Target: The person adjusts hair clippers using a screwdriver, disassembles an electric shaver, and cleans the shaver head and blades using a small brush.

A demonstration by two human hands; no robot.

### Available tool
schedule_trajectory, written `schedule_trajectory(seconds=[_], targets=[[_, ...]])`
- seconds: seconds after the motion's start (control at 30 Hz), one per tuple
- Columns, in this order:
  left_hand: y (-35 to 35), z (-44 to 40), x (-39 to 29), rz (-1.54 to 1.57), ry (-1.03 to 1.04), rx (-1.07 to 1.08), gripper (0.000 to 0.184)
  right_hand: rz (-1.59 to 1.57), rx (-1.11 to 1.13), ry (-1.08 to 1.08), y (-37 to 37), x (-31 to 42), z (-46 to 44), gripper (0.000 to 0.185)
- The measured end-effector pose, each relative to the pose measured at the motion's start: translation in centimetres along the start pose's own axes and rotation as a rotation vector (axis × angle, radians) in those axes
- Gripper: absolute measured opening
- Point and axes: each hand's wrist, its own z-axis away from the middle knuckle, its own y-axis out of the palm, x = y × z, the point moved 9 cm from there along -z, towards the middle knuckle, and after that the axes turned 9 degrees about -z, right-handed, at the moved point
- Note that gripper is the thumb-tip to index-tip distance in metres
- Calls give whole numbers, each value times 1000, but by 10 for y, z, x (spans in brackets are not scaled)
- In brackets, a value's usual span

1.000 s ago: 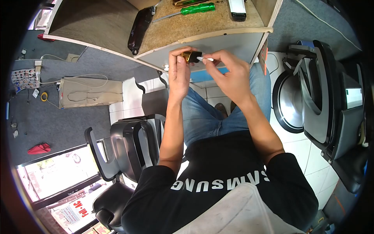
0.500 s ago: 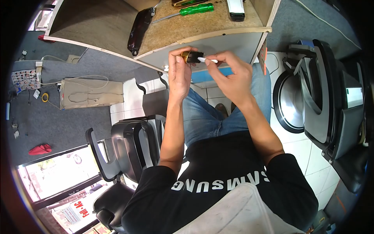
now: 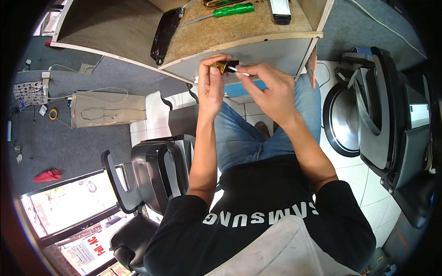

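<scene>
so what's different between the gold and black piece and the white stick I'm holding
The gold-and-black piece is two-toned, while the white stick looks plain. The piece is chunky; the stick is thin. Your left hand holds the piece, while your right hand pinches the stick. Both are held close together.

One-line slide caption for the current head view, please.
The left hand holds a gold-and-black piece while the right hand holds a slim white stick at its black end.
</scene>
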Motion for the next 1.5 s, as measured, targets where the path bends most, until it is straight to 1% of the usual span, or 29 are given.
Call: schedule_trajectory(seconds=[0.1, 0.2, 0.3, 0.4, 0.5, 0.6, 0.7, 0.8, 0.9, 1.0, 1.1, 1.2, 1.3, 1.5], targets=[[4, -1, -4, -66, 12, 12, 34, 46, 76, 6, 9, -9, 1, 12], [4, 2, -1, -82, -1, 15, 33, -10, -20, 121, -1, -9, 0, 13], [3, 2, 0, -62, -27, -12, 33, 13, -11, 26, -5, 4, -4, 15], [11, 1, -3, -26, 8, 10, 34, 57, 80, 34, 8, -4, -1, 14], [6, 0, 1, -65, -9, 27, 35, 57, -38, 81, -2, -8, 2, 13], [4, 0, -2, 65, -31, 14, 35, -46, -64, 126, -7, -6, -1, 12], [10, 1, 3, 86, -11, 40, 40, 9, 28, -26, 7, -5, 1, 11], [9, 2, 7, 65, -53, 31, 41, 58, -29, 76, 0, -9, 1, 11], [6, 2, 3, 42, -52, 27, 40, -13, -48, 25, -5, -2, -2, 13], [10, 0, 1, -1, -21, 30, 40, 45, 46, -75, 9, -7, 1, 14], [8, 1, 3, -13, -37, 28, 40, 68, -95, 47, -5, -11, 5, 14], [4, 0, 1, 136, -58, 7, 40, -27, -233, 152, -24, -13, 2, 13], [3, 1, 3, 161, -85, -14, 41, -17, -223, 119, -27, -9, -1, 13], [9, 1, 3, 183, -52, 8, 38, -38, -184, 137, -13, -10, 3, 13]])
